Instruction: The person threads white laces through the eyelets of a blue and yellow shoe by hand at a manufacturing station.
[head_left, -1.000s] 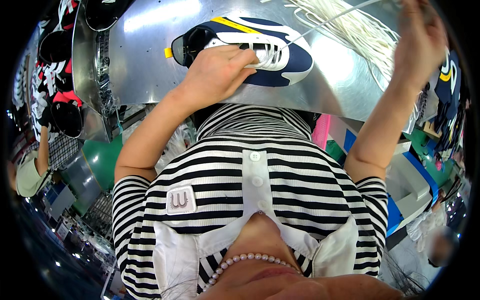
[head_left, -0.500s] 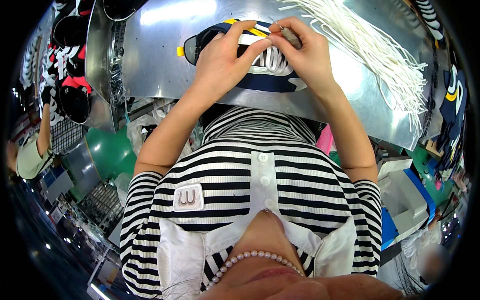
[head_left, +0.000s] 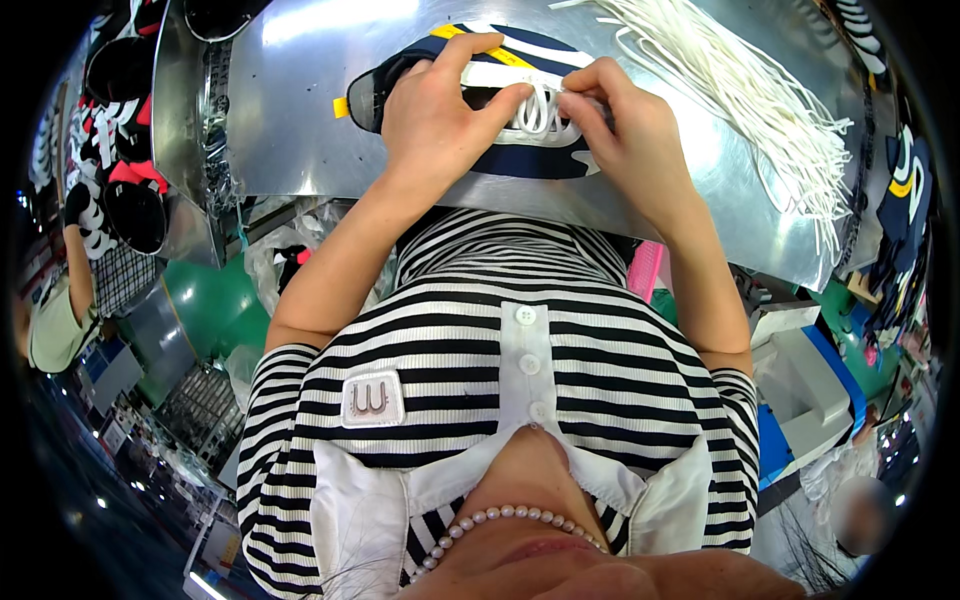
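Note:
A navy shoe upper (head_left: pixel 535 162) with white stripes and yellow trim lies on the metal table, its dark opening to the left. My left hand (head_left: pixel 430 125) grips it near the opening. Its index finger rests along the yellow strip and its thumb presses beside the white shoelace (head_left: pixel 537 112), which forms loops over the front. My right hand (head_left: pixel 630 130) is closed at the right of these loops, thumb and forefinger beside the lacing. What it pinches is hidden by the fingers; the handled hook tool seen earlier cannot be made out.
A long bundle of white shoelaces (head_left: pixel 740 110) lies on the metal table (head_left: pixel 300 130) at right. Black and red shoes (head_left: pixel 135 205) stand at far left, where another person's arm (head_left: pixel 82 270) shows. More navy uppers (head_left: pixel 905 200) hang at far right, above a grey-blue box (head_left: pixel 800 390).
The shoe upper and my left hand have shifted slightly left. My right hand has turned and lowered its fingers toward the lacing; the hook tool in it has gone out of sight.

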